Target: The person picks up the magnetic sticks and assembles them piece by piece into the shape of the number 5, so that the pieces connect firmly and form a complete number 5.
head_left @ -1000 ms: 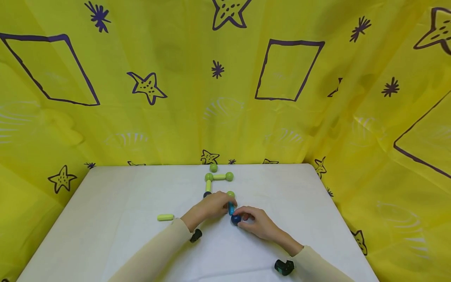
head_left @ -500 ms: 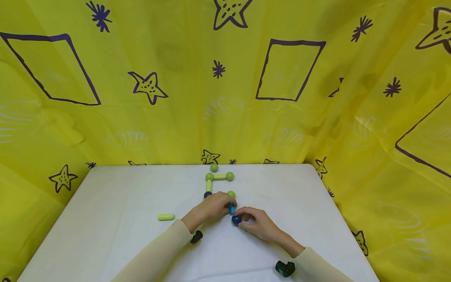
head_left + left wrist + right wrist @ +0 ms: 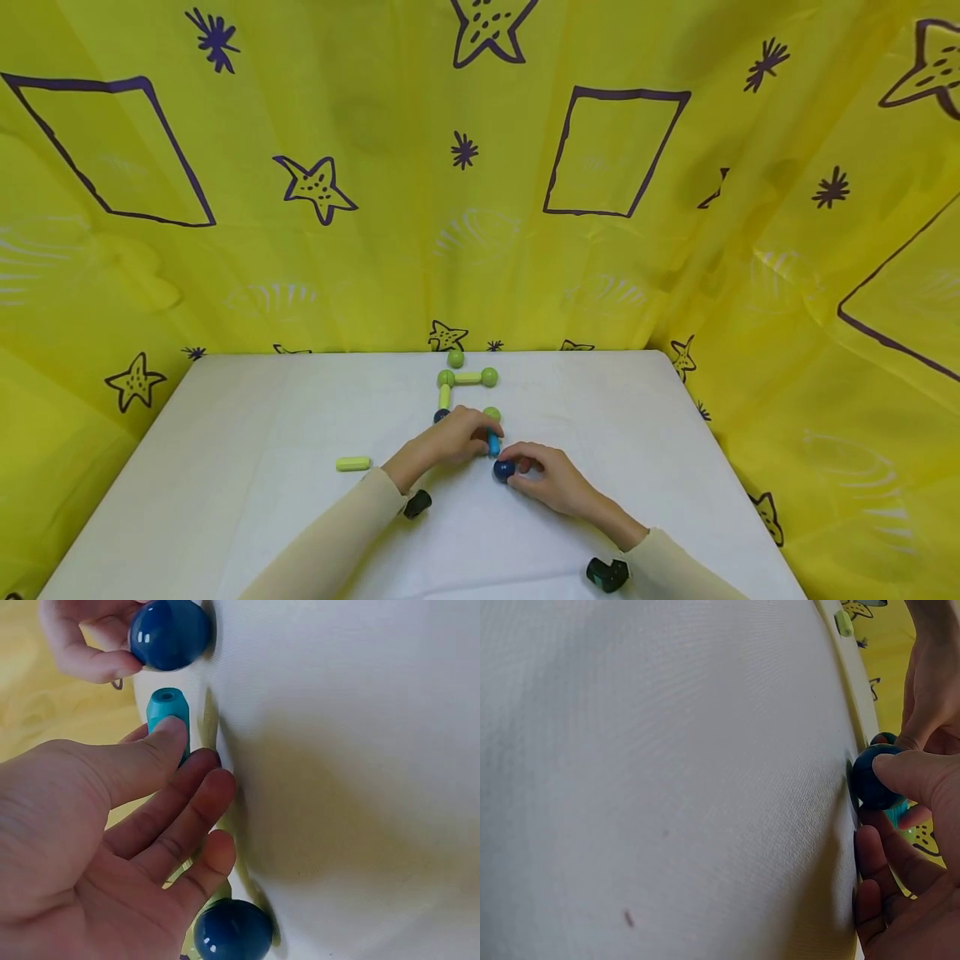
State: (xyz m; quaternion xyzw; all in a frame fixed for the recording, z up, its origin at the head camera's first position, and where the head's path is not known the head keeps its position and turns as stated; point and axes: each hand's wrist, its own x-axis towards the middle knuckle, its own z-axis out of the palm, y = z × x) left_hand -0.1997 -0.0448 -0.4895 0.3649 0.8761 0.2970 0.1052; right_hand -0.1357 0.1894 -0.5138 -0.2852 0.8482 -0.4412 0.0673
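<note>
My left hand (image 3: 456, 437) pinches a light-blue rod (image 3: 168, 709) between thumb and fingers, its near end pointing toward the right hand. At the rod's far end sits a green ball (image 3: 491, 413); the fingers partly hide where they meet. My right hand (image 3: 555, 479) holds a dark blue ball (image 3: 171, 634) between thumb and fingers, low over the white table. A narrow gap separates this ball from the rod's near end in the left wrist view. A second dark blue ball (image 3: 232, 930) lies beside the left hand's little finger, partly hidden behind that hand in the head view.
Behind the hands, yellow-green rods (image 3: 468, 377) link green balls (image 3: 446, 378) in an angled shape. Another green ball (image 3: 456, 358) rests near the table's back edge. A loose yellow-green rod (image 3: 353, 463) lies left. Yellow patterned cloth (image 3: 390, 275) surrounds the white table (image 3: 247, 500).
Both hands have barely moved. The dark blue ball in the right hand has shifted slightly nearer to me, a little further from the light-blue rod.
</note>
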